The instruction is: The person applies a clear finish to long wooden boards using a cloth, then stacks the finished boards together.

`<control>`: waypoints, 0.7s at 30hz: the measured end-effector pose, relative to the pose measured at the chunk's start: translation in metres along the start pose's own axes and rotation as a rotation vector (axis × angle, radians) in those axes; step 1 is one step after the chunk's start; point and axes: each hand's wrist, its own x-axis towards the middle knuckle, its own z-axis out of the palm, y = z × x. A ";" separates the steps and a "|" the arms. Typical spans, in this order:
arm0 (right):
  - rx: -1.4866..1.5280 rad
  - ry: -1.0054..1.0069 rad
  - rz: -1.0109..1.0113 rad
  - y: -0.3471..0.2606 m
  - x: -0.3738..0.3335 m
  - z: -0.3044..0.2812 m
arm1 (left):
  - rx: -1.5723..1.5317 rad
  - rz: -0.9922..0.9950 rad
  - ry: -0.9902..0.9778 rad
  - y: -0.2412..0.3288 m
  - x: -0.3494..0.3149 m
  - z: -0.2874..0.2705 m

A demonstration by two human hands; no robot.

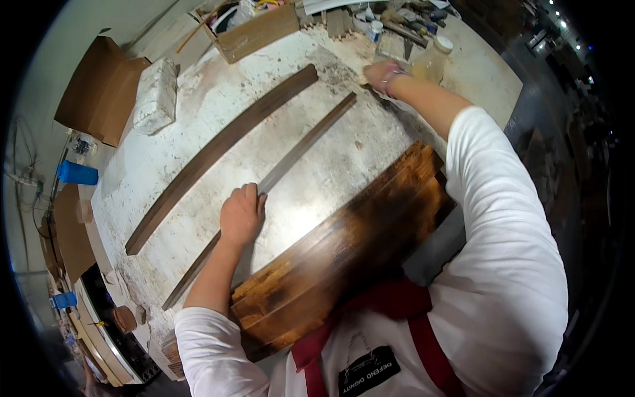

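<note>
Head view. Narrow strip lies slantwise on the pale, marked desk, running from lower left up toward the far right. Left hand is closed over it around mid-length, fingers curled on the edge. Right hand is stretched out past the strip's far end, near but apart from it; fingers bunched low at the desk, whether round something I cannot tell.

Step in hand, as I judge it: the strip is being steadied while the right hand works or reaches at the far side. Next move likely calls for keeping the left hold firm, and for the right hand to come back clear of the lidded jar just beside its wrist.

Edges and room: brown rail lies beyond the strip, roughly alongside, a bare lane between; it looks bowed, though the lens may add bend. Nearer the body, stained boards bound the work area, with open desk between them and the strip's upper half. Wooden box and small tools crowd the far edge; white block stands at far left. Strip's lower end points toward the left edge, so sliding it that way looks the tighter option.
</note>
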 end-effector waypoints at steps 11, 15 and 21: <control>0.133 0.095 -0.012 -0.003 0.060 0.039 | -0.172 -0.029 0.039 -0.035 -0.009 0.008; 0.264 0.171 0.128 0.015 0.002 0.042 | -0.160 0.090 0.082 -0.017 -0.014 0.015; 0.455 0.415 -0.126 -0.027 -0.033 0.006 | -0.130 0.073 0.084 -0.029 -0.017 0.015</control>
